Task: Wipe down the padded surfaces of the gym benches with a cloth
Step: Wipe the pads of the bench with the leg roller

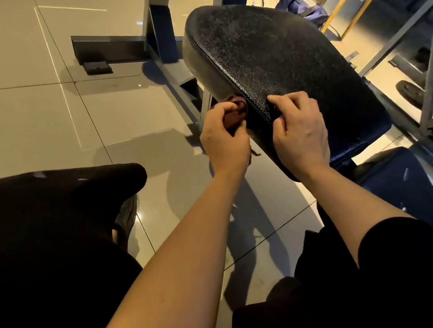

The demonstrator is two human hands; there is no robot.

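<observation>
Cloth [232, 118] left of pad [280, 70], against its edge.

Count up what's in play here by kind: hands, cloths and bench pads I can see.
Hands: 2, left hand and right hand
Cloths: 1, reddish-brown cloth
Bench pads: 2, large black pad and lower pad
Total: 5
</observation>
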